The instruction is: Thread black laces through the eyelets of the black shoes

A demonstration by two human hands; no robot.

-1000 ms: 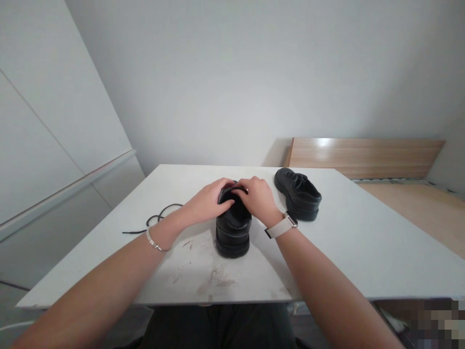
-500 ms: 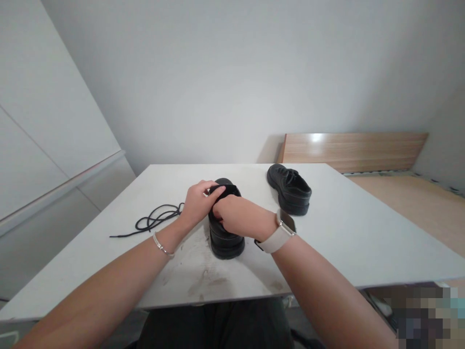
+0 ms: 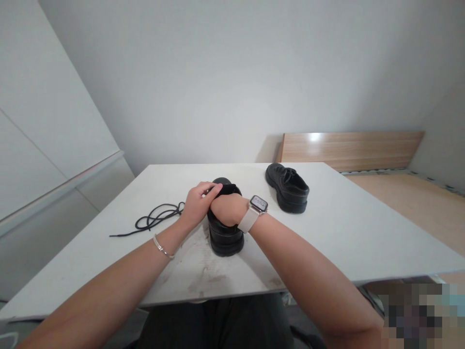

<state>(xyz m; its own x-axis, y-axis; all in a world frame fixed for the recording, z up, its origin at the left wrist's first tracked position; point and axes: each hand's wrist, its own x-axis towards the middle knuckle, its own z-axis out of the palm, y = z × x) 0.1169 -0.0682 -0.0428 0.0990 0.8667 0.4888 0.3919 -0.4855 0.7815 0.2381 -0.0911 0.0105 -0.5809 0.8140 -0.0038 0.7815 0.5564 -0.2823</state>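
Observation:
A black leather shoe (image 3: pixel 227 241) stands on the white table in front of me, heel toward me. My left hand (image 3: pixel 198 201) grips the left side of its opening, with the thumb and fingers pinched at the dark shoe tongue (image 3: pixel 228 188). Deep in the opening is my right hand (image 3: pixel 228 209); its fingers are hidden inside the shoe, so what they hold does not show. A loose black shoelace (image 3: pixel 156 220) lies looped to the left of my left hand. Farther back on the right rests the other black shoe (image 3: pixel 292 191), with its lace in place.
Dark smudges mark the white table (image 3: pixel 174 276) around the near shoe. Behind the table rises a grey wall (image 3: pixel 203 87). To the right are a wooden headboard (image 3: pixel 348 149) and a tan bed base (image 3: pixel 392 194). White cabinet panels (image 3: pixel 43 121) stand on the left.
My right hand has pushed deeper into the shoe, its wrist moving forward and left and its watch face turning upward. My left hand keeps its hold.

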